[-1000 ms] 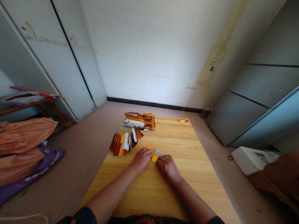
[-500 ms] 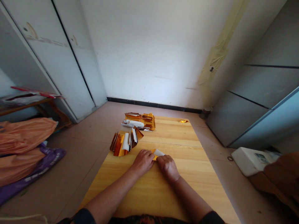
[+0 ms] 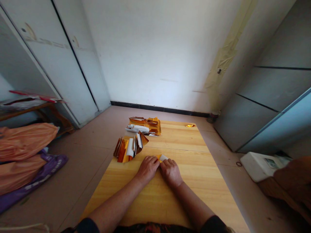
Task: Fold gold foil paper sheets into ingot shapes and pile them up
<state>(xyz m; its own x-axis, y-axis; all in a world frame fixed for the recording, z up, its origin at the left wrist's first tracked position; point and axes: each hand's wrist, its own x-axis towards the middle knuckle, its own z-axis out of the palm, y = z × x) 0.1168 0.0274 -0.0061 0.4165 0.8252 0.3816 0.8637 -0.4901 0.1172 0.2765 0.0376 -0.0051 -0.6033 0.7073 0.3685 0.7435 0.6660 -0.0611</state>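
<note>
Both my hands meet over a small sheet of gold foil paper with a white side, low on the wooden table. My left hand has its fingers closed on the paper's left edge. Right beside it, my right hand is curled over the right part, and its fingers hide much of the sheet. Beyond my left hand stands a bundle of folded gold and white paper. A second stack of such paper lies at the table's far left corner.
A small shiny gold piece lies near the far right corner of the table. Orange and purple bags are on the floor at left. A white box stands at right, near a grey refrigerator.
My right hand has shifted left, closer to my left hand, and less of the foil paper shows between them. My left hand has hardly moved.
</note>
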